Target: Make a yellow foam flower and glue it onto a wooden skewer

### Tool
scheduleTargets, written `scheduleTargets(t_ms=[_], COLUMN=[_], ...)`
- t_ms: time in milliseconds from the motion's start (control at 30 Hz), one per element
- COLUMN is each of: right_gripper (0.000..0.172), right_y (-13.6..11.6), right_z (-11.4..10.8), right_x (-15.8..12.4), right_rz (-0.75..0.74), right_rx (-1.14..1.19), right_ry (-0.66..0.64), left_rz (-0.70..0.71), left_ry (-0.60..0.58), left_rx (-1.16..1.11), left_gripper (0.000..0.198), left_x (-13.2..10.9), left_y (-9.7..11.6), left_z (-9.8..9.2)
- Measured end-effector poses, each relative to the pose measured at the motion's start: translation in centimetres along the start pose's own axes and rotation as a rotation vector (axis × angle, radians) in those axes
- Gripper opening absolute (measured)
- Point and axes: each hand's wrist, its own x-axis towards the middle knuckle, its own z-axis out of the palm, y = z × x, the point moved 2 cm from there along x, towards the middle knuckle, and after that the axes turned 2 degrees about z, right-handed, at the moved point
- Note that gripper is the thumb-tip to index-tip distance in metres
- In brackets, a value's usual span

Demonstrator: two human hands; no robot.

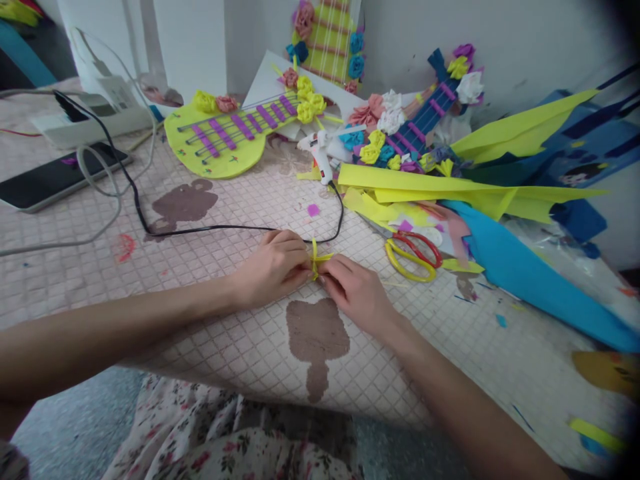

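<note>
Both hands meet over the near middle of the table, working a thin yellow paper strip that looks crossed or knotted between them. My left hand pinches it from the left, fingers closed. From the right, my right hand grips its other side between thumb and fingers. Part of the strip is hidden by the fingertips. Just beyond the hands runs the black cord of a white glue gun. Scissors with red and yellow handles lie to the right of my right hand.
A yellow paper guitar and a blue paper guitar lie at the back. Yellow crepe paper and blue paper spread over the right side. A phone and a power strip are at the left.
</note>
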Motion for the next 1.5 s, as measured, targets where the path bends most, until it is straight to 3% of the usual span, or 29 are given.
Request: scheduleTargets(t_ms=[233, 600, 833, 1033, 1500], right_gripper=[0.012, 0.015, 0.013, 0.013, 0.009], right_y=[0.09, 0.12, 0.23, 0.14, -0.04], right_z=[0.16, 0.27, 0.22, 0.10, 0.29], right_x=[-0.11, 0.01, 0.00, 0.00, -0.13], right_rz=[-0.012, 0.006, 0.022, 0.033, 0.030], right_rx=[0.020, 0.018, 0.054, 0.060, 0.059], right_ry=[0.050, 0.012, 0.009, 0.004, 0.060], left_rz=[-0.006, -0.001, 0.175, 0.220, 0.209], left_ry=[-0.013, 0.057, 0.152, 0.148, 0.111], left_rx=[0.004, 0.020, 0.056, 0.201, 0.261], left_gripper=[0.013, 0.007, 0.008, 0.008, 0.014], left_x=[0.07, -0.07, -0.17, -0.37, -0.22], left_y=[-0.02, -0.15, 0.02, -0.27, -0.23], left_z=[-0.09, 0.25, -0.28, -0.32, 0.01])
